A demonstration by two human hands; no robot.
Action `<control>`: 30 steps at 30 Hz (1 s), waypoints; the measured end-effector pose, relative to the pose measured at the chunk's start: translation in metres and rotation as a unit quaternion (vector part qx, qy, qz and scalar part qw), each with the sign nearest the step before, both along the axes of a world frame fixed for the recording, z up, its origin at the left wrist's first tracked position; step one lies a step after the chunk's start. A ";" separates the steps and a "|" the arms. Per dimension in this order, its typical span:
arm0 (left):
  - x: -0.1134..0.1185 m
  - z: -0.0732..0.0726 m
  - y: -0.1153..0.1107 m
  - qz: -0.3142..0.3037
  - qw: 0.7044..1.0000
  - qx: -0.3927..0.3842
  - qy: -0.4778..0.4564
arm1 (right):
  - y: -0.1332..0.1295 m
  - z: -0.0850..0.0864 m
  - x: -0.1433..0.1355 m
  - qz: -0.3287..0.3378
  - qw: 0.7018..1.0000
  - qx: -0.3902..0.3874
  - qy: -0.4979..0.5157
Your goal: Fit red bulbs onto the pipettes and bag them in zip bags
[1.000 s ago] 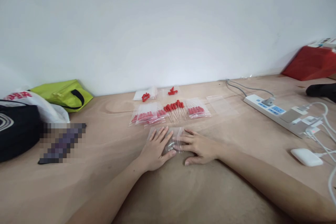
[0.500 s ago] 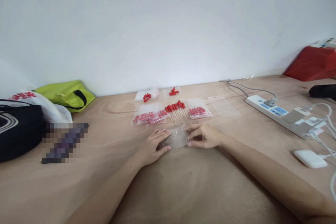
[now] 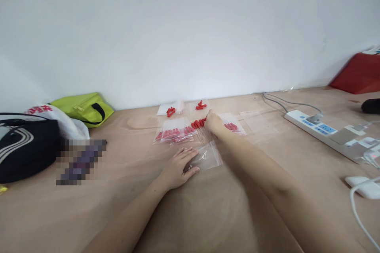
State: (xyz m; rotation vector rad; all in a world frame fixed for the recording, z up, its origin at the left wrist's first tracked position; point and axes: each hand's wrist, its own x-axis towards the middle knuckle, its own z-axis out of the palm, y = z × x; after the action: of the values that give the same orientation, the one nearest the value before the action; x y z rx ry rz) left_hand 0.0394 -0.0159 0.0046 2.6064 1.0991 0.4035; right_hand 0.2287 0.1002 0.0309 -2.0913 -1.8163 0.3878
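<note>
My left hand (image 3: 180, 168) lies with its fingers spread at the left edge of a clear zip bag (image 3: 208, 156) flat on the table. Beyond the bag, my right hand (image 3: 213, 122) is at the right end of a row of red-tipped sticks (image 3: 198, 123); its fingertips are hidden, so I cannot tell what they hold. Filled bags (image 3: 171, 132) with red tips overlap to the left of the row, and another filled bag (image 3: 233, 124) is on the right. Two small groups of loose red pieces (image 3: 171, 111) rest on bags near the wall.
A power strip (image 3: 323, 130) with plugs and cables is on the right, a white charger (image 3: 363, 187) nearer. Flat clear bags (image 3: 258, 121) lie right of centre. A black bag (image 3: 32, 150) and a green pouch (image 3: 81, 108) stand left; a red bag (image 3: 358, 75) is far right.
My right hand has left the right edge of the clear bag and reached forward to the red-tipped sticks. My left hand has stayed at the bag. The view has shifted slightly.
</note>
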 end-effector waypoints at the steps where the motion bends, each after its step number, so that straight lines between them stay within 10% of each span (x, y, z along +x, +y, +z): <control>1: 0.000 0.000 0.000 -0.001 1.000 -0.002 0.001 | 0.002 -0.001 -0.002 0.001 1.000 -0.003 0.003; 13: 0.000 0.000 0.000 -0.001 1.000 -0.002 0.000 | -0.015 0.009 0.032 0.055 0.991 0.070 0.101; 21: -0.001 -0.002 0.003 0.003 1.000 -0.008 -0.003 | -0.082 -0.028 0.068 -0.031 0.855 0.156 0.494; 30: 0.007 0.001 0.003 0.008 1.000 -0.023 0.019 | -0.119 -0.040 0.047 0.042 0.776 0.085 0.623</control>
State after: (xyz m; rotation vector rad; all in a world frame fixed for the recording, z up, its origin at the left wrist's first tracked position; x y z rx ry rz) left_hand 0.0463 -0.0130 0.0054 2.5766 1.1301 0.3287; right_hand 0.2752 -0.0185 -0.0092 -1.0356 -1.0072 1.2063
